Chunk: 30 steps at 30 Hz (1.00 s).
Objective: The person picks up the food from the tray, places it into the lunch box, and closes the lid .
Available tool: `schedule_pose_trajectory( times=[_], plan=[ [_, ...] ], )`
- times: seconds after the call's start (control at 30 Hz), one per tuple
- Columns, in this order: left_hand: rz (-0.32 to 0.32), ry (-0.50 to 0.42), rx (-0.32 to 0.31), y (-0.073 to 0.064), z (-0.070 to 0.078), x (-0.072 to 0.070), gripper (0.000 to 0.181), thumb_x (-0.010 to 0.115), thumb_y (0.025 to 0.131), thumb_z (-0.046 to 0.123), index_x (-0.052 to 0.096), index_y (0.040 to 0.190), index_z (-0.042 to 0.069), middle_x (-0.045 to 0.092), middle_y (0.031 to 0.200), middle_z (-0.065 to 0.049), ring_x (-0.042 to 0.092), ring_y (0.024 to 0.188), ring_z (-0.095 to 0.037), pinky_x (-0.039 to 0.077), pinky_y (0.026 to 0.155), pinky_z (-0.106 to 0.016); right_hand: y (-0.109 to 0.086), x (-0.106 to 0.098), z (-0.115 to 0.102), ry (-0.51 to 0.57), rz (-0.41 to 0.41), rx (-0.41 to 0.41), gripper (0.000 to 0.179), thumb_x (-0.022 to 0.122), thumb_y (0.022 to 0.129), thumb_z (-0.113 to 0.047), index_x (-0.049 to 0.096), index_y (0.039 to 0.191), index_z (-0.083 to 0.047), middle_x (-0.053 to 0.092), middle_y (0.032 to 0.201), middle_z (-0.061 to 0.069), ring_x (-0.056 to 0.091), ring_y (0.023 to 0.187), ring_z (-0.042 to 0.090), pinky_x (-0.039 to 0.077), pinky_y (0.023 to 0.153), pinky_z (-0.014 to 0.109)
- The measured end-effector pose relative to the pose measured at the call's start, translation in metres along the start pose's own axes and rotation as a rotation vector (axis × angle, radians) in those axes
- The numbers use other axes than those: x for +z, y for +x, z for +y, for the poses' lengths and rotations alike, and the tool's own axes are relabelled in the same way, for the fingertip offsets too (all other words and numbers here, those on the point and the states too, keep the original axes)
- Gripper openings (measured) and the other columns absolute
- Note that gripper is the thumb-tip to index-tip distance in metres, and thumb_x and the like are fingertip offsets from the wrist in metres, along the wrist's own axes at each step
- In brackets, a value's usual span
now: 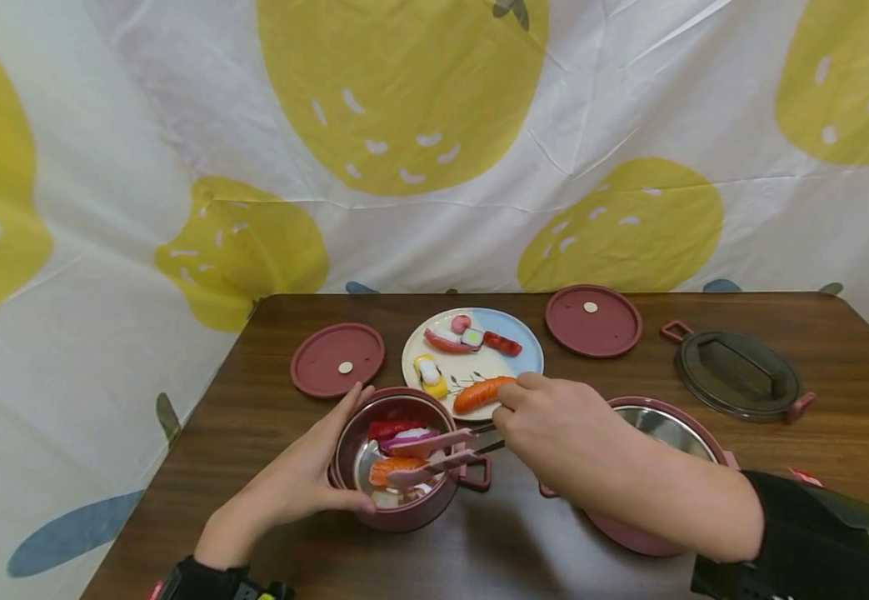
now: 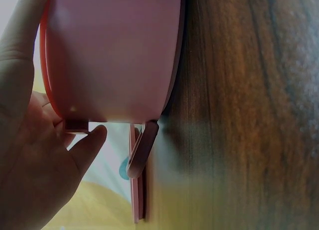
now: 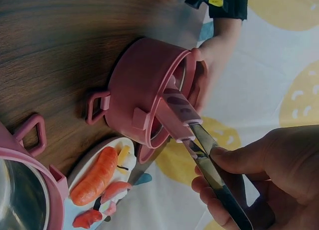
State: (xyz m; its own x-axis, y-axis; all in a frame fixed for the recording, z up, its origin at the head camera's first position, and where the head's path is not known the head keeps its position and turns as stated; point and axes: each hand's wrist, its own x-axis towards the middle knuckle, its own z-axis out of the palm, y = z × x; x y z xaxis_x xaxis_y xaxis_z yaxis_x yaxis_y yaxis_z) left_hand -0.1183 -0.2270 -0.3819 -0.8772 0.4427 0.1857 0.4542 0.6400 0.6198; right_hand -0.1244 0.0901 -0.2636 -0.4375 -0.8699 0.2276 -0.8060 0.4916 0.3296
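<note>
My left hand [image 1: 307, 471] grips the side of a small dark pink pot [image 1: 410, 520], its thumb at the near rim and its fingers behind. In my right hand [image 1: 554, 429] is a pair of tongs [image 3: 212, 172] with metal arms and pink tips. Those tips reach over the rim into the pot, right at an orange piece of toy food [image 1: 392, 471]. A red piece [image 1: 389, 429] and a purple-and-white piece [image 1: 408, 439] lie beside it, with whitish pieces near the thumb. The left wrist view shows the pot's outer wall [image 2: 114, 56] close to my palm.
Behind the pot, a plate [image 1: 527, 337] bears an orange sausage-shaped toy [image 1: 482, 394] and several toy sushi pieces. Flat dark red discs [image 1: 338, 360] lie at either side. A second pot [image 1: 651, 406] stands under my right forearm; a dark lid [image 1: 737, 375] lies beyond.
</note>
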Motion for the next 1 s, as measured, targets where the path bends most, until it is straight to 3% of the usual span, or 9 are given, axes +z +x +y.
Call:
schedule_pose_trajectory(
  times=[0.17, 0.37, 0.6, 0.8, 1.0],
  plan=[
    [-0.002, -0.003, -0.002, 0.001, 0.0, 0.001, 0.128, 0.086, 0.06, 0.043, 0.004, 0.154, 0.018, 0.024, 0.158, -0.005, 0.025, 0.141, -0.025, 0.029, 0.11, -0.061, -0.003, -0.002, 0.002, 0.026, 0.003, 0.024, 0.014, 0.072, 0.067, 0.003, 0.068, 0.074, -0.008, 0.061, 0.073, 0.002, 0.05, 0.065, 0.019, 0.051, 0.051, 0.03],
    [-0.012, 0.0, 0.001, 0.001, 0.001, 0.0, 0.128, 0.086, 0.061, 0.044, 0.003, 0.154, 0.016, 0.025, 0.158, -0.01, 0.025, 0.141, -0.027, 0.029, 0.11, -0.062, -0.007, -0.013, 0.013, 0.053, 0.021, 0.072, 0.012, 0.078, 0.073, -0.012, 0.068, 0.078, -0.009, 0.059, 0.072, 0.001, 0.052, 0.068, 0.019, 0.054, 0.056, 0.032],
    [-0.014, -0.008, -0.006, -0.001, 0.001, 0.0, 0.127, 0.086, 0.062, 0.043, 0.003, 0.155, 0.016, 0.024, 0.158, -0.01, 0.025, 0.141, -0.028, 0.029, 0.109, -0.062, -0.006, -0.025, 0.046, 0.09, 0.017, 0.217, 0.012, 0.078, 0.074, -0.011, 0.07, 0.082, -0.007, 0.061, 0.075, 0.004, 0.057, 0.073, 0.024, 0.057, 0.064, 0.04],
    [-0.012, -0.015, -0.024, -0.002, 0.001, -0.002, 0.128, 0.088, 0.06, 0.039, 0.004, 0.155, 0.017, 0.025, 0.158, -0.01, 0.027, 0.14, -0.026, 0.03, 0.109, -0.062, -0.009, -0.017, 0.078, 0.127, -0.047, 0.351, 0.013, 0.075, 0.079, -0.008, 0.071, 0.091, -0.004, 0.068, 0.087, 0.01, 0.063, 0.084, 0.033, 0.057, 0.067, 0.05],
    [-0.011, -0.012, -0.031, 0.0, 0.001, -0.001, 0.129, 0.088, 0.059, 0.039, 0.004, 0.155, 0.019, 0.026, 0.158, -0.008, 0.027, 0.14, -0.023, 0.03, 0.11, -0.06, -0.016, 0.001, 0.105, 0.101, -0.073, 0.415, 0.011, 0.075, 0.078, -0.008, 0.068, 0.081, 0.0, 0.065, 0.078, 0.013, 0.062, 0.078, 0.035, 0.057, 0.058, 0.052]
  ],
)
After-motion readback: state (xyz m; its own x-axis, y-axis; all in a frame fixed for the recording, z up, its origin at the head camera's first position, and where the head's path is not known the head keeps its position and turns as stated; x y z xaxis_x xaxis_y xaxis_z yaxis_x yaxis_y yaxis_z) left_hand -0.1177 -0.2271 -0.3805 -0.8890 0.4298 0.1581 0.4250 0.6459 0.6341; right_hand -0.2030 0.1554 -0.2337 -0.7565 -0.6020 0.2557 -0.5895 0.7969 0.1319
